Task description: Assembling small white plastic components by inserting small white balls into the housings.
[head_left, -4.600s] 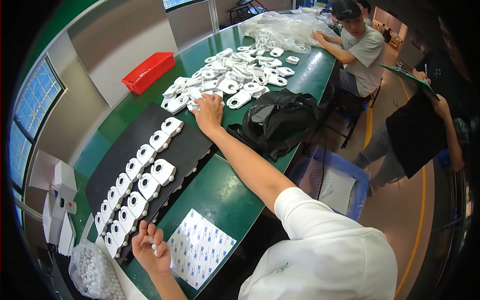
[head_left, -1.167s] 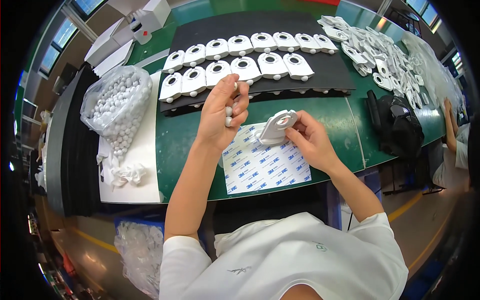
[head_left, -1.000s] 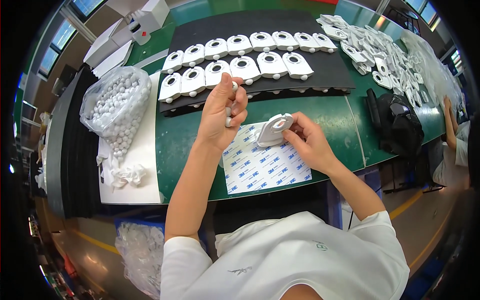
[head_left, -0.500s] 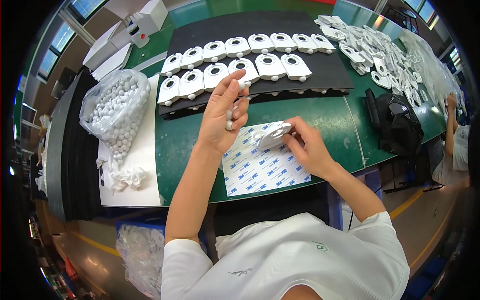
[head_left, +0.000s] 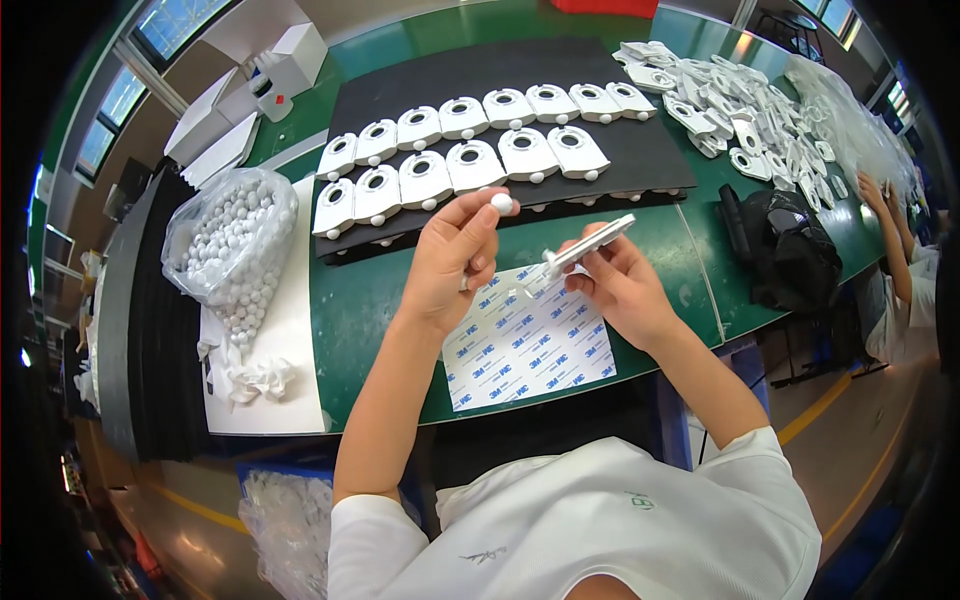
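"Hands first: what does each one have?"

"Left hand (head_left: 455,255), at eleven o'clock from the middle of the view, pinches one small white ball (head_left: 502,203) between thumb and forefinger, its other fingers curled in. Right hand (head_left: 620,282), at three, grips one white plastic plate (head_left: 597,240) between thumb and fingers."

"More balls in that left palm?"

"A bit of white shows there; I cannot tell how many."

"How does the plate sit?"

"Tilted, nearly edge-on to us, at two o'clock. Its lower end points toward the left hand, and the ball is apart from it."

"And the finished count?"

"Fourteen round-holed plates lie on the black foam sheet (head_left: 400,80) at twelve: eight in the back row (head_left: 510,114), six in the front row (head_left: 478,176)."

"Loose ones?"

"One pile (head_left: 745,135) at two, too overlapped to count."

"Other supplies?"

"One clear bag of balls (head_left: 188,265) between nine and ten, again too many to count. One blue-printed white sheet (head_left: 530,345) lies below the hands, between four and five, on the green table (head_left: 350,300). One black bag (head_left: 785,250) sits near three."
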{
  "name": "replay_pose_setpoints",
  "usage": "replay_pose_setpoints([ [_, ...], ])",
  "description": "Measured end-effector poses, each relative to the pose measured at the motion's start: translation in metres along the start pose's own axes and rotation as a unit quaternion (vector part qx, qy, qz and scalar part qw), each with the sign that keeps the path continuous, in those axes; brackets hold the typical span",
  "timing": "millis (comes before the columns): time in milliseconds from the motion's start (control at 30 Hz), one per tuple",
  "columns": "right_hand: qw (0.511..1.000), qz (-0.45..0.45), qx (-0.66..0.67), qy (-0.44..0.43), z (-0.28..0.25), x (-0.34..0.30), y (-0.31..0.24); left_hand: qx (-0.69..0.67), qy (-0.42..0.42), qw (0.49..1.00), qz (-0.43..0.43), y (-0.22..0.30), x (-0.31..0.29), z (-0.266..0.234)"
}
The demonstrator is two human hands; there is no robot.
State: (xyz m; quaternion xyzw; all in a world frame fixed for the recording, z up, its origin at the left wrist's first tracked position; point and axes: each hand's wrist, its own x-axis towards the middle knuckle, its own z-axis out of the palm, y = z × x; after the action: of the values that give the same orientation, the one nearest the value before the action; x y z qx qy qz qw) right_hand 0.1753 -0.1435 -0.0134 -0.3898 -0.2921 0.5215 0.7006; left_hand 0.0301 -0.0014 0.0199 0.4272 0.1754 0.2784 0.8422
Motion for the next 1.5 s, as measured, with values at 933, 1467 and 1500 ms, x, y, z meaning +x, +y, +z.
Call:
replay_pose_setpoints([
  [933,0.999,-0.028,0.017,0.032,-0.008,0.002,-0.004,0.238,-0.024,0.970,-0.052,-0.013,-0.002,0.016],
  [1467,0.978,-0.113,-0.152,-0.090,-0.013,0.016,-0.034,0.439,-0.113,0.765,0.456,-0.008,-0.027,0.015],
  [1500,0.966,-0.114,-0.215,-0.088,-0.012,0.020,-0.041,0.444,-0.092,0.757,0.470,-0.008,-0.026,0.013],
])
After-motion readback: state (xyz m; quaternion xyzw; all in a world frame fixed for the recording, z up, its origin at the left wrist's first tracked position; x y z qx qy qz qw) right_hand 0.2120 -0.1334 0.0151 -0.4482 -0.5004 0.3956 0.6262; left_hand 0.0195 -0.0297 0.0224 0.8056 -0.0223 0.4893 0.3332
